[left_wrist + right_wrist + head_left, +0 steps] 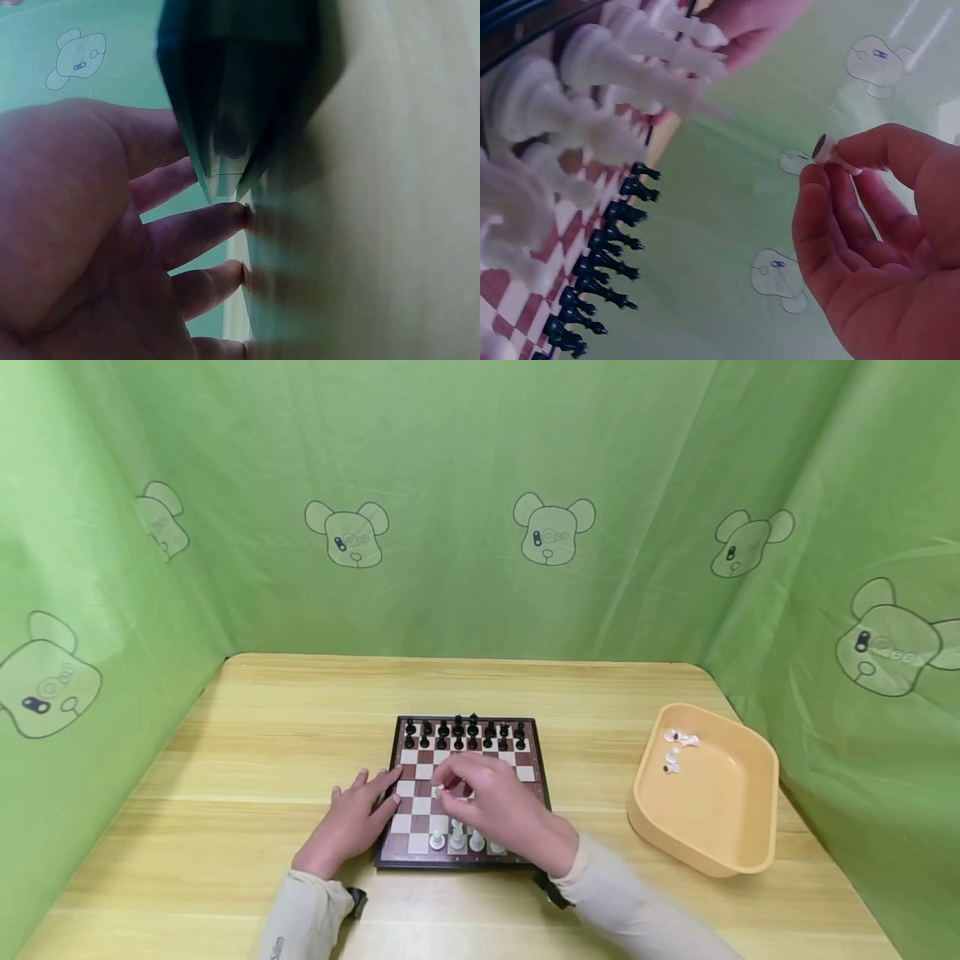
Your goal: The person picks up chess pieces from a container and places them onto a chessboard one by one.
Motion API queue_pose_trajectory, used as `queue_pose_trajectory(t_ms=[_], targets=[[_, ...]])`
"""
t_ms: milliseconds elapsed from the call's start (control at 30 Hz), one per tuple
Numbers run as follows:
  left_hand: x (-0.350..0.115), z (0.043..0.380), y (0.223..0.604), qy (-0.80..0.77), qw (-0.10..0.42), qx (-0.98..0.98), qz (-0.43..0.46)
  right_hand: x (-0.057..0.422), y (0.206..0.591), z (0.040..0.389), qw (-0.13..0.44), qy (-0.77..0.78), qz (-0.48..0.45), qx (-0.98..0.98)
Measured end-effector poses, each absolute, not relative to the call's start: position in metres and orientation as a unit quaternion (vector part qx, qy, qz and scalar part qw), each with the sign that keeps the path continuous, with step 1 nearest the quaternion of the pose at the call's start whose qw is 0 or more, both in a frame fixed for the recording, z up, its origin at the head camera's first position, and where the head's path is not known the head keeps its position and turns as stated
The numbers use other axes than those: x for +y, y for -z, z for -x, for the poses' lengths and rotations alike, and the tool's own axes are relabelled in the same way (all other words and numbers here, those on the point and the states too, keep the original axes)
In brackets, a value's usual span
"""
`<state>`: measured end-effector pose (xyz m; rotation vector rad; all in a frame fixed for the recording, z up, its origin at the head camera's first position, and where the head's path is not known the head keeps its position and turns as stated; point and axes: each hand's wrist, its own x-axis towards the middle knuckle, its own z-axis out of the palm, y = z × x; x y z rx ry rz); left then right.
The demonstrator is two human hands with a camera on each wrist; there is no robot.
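the right hand point(498, 802) pinches a small white chess piece point(832, 153) between thumb and fingertip, above the chessboard point(419, 806); the left hand point(351, 822) lies with fingers spread at the board's edge. the piece is probably light, rigid and smooth; grip its stem, clear of the dark-bottomed base. white chessmen point(457, 841) below the right hand may snag; bare squares lie beyond it, before the black chessmen point(472, 743).

Green cloth walls point(450, 602) around a table point(285, 718) suggest a booth.
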<state>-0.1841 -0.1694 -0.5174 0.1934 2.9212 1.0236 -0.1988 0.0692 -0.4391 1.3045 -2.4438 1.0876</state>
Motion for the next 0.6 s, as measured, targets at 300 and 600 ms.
queue_pose_trajectory(t_ms=[300, 600], targets=[[-0.169, 0.184, 0.516, -0.332, 0.015, 0.941, -0.063, 0.061, 0.453, 0.208, -0.013, -0.289, -0.420, -0.860], [-0.169, 0.184, 0.517, -0.335, 0.021, 0.940, -0.058, 0.060, 0.459, 0.217, -0.072, -0.240, -0.415, -0.875]])
